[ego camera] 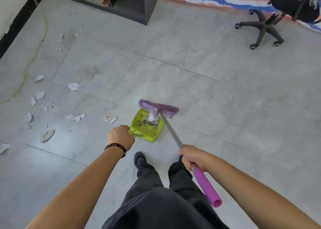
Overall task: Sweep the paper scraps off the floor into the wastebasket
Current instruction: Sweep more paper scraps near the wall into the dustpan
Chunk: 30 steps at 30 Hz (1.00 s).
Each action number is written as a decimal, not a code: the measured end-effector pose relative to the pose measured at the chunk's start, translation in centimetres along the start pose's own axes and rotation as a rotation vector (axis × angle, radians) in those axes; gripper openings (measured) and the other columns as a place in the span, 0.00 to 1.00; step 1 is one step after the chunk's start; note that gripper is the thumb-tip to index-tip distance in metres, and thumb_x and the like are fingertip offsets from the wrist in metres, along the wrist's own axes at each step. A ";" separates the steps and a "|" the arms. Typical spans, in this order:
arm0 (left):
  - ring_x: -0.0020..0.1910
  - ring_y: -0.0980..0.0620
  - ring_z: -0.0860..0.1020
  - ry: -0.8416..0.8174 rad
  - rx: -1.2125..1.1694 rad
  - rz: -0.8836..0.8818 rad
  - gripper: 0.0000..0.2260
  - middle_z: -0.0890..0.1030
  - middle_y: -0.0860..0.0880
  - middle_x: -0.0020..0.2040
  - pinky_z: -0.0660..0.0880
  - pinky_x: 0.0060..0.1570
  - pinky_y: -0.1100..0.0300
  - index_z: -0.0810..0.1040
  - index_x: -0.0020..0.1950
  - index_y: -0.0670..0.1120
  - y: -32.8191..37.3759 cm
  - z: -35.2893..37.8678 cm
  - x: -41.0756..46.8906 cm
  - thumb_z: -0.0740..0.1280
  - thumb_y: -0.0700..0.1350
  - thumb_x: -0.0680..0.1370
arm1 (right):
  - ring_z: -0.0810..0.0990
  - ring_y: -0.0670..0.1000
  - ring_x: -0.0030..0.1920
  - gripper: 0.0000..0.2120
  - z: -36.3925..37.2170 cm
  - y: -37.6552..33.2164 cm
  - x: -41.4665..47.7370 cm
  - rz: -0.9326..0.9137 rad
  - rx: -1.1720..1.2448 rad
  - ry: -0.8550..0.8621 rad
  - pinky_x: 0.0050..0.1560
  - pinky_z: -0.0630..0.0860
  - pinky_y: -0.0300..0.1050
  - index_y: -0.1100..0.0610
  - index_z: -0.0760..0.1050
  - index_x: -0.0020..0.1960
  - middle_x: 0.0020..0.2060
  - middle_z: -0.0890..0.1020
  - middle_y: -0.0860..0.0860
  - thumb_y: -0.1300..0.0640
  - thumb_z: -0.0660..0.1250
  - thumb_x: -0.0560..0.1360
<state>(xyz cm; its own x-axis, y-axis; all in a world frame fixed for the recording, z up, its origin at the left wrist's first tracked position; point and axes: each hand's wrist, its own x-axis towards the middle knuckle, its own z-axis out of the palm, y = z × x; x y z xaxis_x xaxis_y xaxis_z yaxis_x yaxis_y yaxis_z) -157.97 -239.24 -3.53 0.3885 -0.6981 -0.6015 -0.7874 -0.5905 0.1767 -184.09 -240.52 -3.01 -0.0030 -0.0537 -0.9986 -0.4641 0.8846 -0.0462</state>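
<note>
Nothing legible: the red-and-black print on the white paper scrap (110,119) beside the yellow-green plastic dustpan (137,120) is blurred.

Gripping lime-green plastic dustpan (139,122) with left hand (120,136), purple metal-shafted broom (161,107) in right hand (192,157), with loads of torn white paper scraps (74,86) over to the left.

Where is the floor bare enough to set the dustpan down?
Bare tiles lie right of the broom toward the office chair, and ahead toward the shelf unit. Left of the dustpan it is crowded with paper scraps.
</note>
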 end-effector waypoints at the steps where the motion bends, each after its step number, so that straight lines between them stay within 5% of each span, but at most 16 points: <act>1: 0.43 0.41 0.79 -0.001 0.004 0.003 0.11 0.82 0.43 0.46 0.74 0.36 0.58 0.80 0.54 0.45 0.1 0.0 0.2 0.64 0.42 0.74 | 0.61 0.44 0.17 0.03 -0.5 0.1 -0.9 0.035 0.065 -0.060 0.17 0.59 0.33 0.57 0.67 0.47 0.21 0.64 0.49 0.61 0.57 0.80; 5: 0.39 0.43 0.78 -0.032 0.031 -0.017 0.08 0.80 0.45 0.40 0.72 0.32 0.60 0.80 0.47 0.44 0.1 -0.1 0.1 0.62 0.40 0.72 | 0.62 0.41 0.17 0.12 -4.1 -0.3 -4.3 0.112 0.167 -0.193 0.14 0.58 0.31 0.51 0.65 0.40 0.23 0.63 0.45 0.53 0.61 0.81; 11: 0.34 0.48 0.76 -0.115 0.032 -0.035 0.06 0.78 0.46 0.38 0.68 0.28 0.63 0.78 0.44 0.44 -0.3 -0.5 -0.4 0.61 0.40 0.72 | 0.61 0.39 0.18 0.03 -5.5 -0.9 -7.8 -0.041 0.370 -0.169 0.13 0.57 0.29 0.52 0.68 0.52 0.24 0.63 0.45 0.53 0.60 0.82; 18: 0.38 0.47 0.77 -0.178 -0.001 -0.064 0.07 0.78 0.46 0.41 0.70 0.30 0.61 0.77 0.45 0.45 -1.1 -0.4 -1.2 0.60 0.40 0.73 | 0.62 0.43 0.17 0.08 -0.7 -4.4 -2.5 -0.144 0.106 0.034 0.17 0.59 0.31 0.54 0.66 0.43 0.20 0.65 0.47 0.56 0.56 0.81; 24: 0.35 0.43 0.83 -0.250 -0.175 -0.130 0.13 0.84 0.42 0.41 0.82 0.35 0.54 0.78 0.50 0.43 -1.1 -0.3 -0.7 0.58 0.38 0.69 | 0.69 0.52 0.21 0.05 4.2 -2.6 -1.8 -0.203 -0.139 0.060 0.29 0.70 0.41 0.62 0.74 0.43 0.21 0.73 0.55 0.65 0.63 0.68; 27: 0.31 0.43 0.81 -0.315 -0.222 -0.112 0.14 0.85 0.43 0.39 0.80 0.34 0.56 0.77 0.55 0.41 -0.8 -0.7 0.2 0.60 0.37 0.71 | 0.65 0.49 0.17 0.09 3.6 -1.6 -4.0 -0.139 0.001 -0.029 0.24 0.68 0.39 0.61 0.71 0.33 0.17 0.68 0.52 0.69 0.62 0.69; 30: 0.30 0.45 0.74 -0.328 -0.214 -0.082 0.08 0.77 0.45 0.35 0.71 0.28 0.61 0.76 0.49 0.40 -0.6 -1.5 0.3 0.62 0.38 0.72 | 0.62 0.43 0.14 0.18 0.1 -1.6 -5.7 0.018 0.323 -0.154 0.13 0.62 0.33 0.55 0.63 0.27 0.18 0.64 0.46 0.67 0.60 0.73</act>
<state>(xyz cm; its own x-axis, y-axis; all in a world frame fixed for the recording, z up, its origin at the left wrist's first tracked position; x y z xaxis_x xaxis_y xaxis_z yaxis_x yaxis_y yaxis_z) -156.64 -239.66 -2.60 0.2452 -0.4989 -0.8312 -0.6292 -0.7342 0.2551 -183.20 -241.58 2.77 0.1364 0.0123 -0.9906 -0.1607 0.9870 -0.0099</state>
